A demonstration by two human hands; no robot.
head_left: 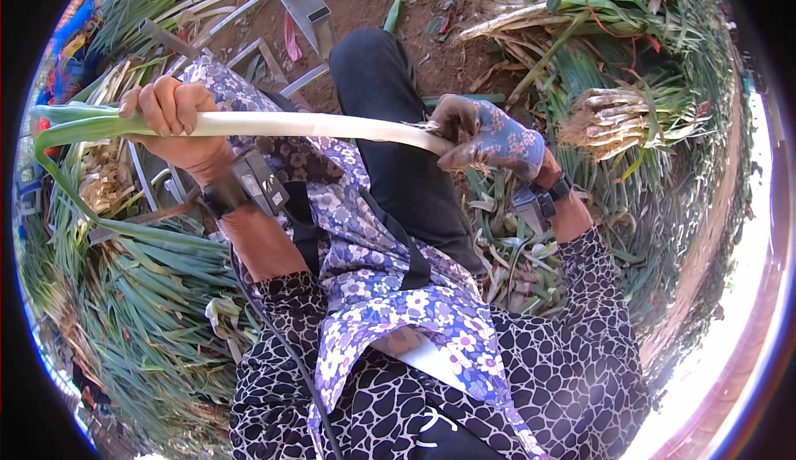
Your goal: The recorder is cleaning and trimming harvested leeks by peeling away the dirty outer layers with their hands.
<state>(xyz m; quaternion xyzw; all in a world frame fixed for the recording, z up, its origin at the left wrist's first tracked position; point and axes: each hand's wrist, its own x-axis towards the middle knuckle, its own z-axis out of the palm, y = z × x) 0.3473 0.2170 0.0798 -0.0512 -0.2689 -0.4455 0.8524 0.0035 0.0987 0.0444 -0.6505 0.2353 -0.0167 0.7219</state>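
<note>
A long leek-like green onion [307,125] stretches nearly level across my lap, its white shaft toward the right and its green leaves to the left. My bare left hand [178,120] wraps round it where white meets green; one leaf bends down past my wrist. At the root end my right hand [489,135], in a blue flowered glove with a soiled palm, pinches the tip between thumb and fingers. The roots there are mostly hidden by the glove. Beneath the stalk lie my purple flowered apron [373,311] and dark trouser leg [381,87].
A bundle of green onions [618,120] with rooty ends lies at the right, on a large heap. More green leaves [166,294] pile up at the left. A metal frame [303,8] stands ahead on brown soil [448,62]. Peeled scraps [522,277] litter the right side.
</note>
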